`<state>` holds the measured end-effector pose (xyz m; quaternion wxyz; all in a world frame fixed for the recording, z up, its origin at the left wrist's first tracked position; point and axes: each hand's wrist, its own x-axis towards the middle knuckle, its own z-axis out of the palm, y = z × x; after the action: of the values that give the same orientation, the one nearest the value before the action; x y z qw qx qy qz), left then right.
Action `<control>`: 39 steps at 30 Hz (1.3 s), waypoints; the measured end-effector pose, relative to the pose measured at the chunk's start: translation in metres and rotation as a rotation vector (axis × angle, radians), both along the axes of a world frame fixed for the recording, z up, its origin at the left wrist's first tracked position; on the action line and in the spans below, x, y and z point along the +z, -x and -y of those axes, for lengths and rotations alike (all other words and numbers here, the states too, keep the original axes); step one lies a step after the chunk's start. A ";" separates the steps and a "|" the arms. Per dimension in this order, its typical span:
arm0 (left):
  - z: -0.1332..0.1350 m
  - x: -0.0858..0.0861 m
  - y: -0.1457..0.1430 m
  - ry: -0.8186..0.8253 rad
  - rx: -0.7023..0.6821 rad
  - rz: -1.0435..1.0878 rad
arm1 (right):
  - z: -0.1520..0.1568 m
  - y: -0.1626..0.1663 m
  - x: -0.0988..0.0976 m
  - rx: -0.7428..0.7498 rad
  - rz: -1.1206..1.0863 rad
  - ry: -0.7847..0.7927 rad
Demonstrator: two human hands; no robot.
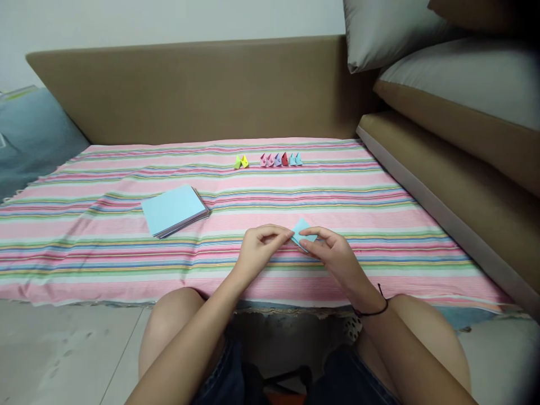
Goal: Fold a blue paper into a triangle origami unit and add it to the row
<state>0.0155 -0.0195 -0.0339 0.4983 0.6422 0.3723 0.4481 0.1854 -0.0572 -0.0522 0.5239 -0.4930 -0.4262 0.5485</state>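
Observation:
A small folded piece of light blue paper (pixel 302 226) is held between my two hands, just over the striped cloth. My left hand (pixel 262 245) pinches its left corner with thumb and index finger. From the other side, my right hand (pixel 331 250) grips the right part of the paper, thumb below and index finger across it. Part of the paper is hidden behind my fingers. To the left lies a stack of light blue paper sheets (pixel 172 209), with darker sheets beneath the top one.
Small folded paper shapes stand in a row at the back: yellow ones (pixel 242 162), then several pink, purple, red and blue ones (pixel 277 160). The striped cloth (pixel 236 202) covers the seat. A brown backrest (pixel 211 93) closes off the rear; stacked cushions (pixel 459 112) rise at right.

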 end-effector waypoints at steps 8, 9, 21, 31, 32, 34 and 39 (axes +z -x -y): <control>-0.004 -0.009 -0.001 0.418 0.007 0.163 | 0.002 0.003 0.001 0.076 0.013 -0.038; -0.004 -0.009 -0.001 0.430 0.007 0.158 | 0.002 0.003 0.001 0.083 0.014 -0.043; -0.002 -0.007 -0.002 0.371 0.123 0.087 | 0.000 0.003 0.003 0.087 -0.093 0.038; 0.001 -0.009 -0.006 0.369 0.120 0.110 | 0.000 0.001 -0.004 0.085 0.037 0.011; 0.001 -0.009 -0.006 0.370 0.119 0.111 | 0.000 0.001 -0.005 0.090 0.019 0.016; 0.001 -0.010 -0.006 0.373 0.121 0.112 | -0.001 0.000 -0.007 0.092 -0.006 0.022; 0.001 -0.011 -0.005 0.373 0.128 0.111 | -0.003 0.003 -0.006 0.074 -0.029 0.031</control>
<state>0.0209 -0.0200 -0.0449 0.5987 0.4884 0.4608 0.4367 0.1827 -0.0545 -0.0581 0.5015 -0.4769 -0.4280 0.5812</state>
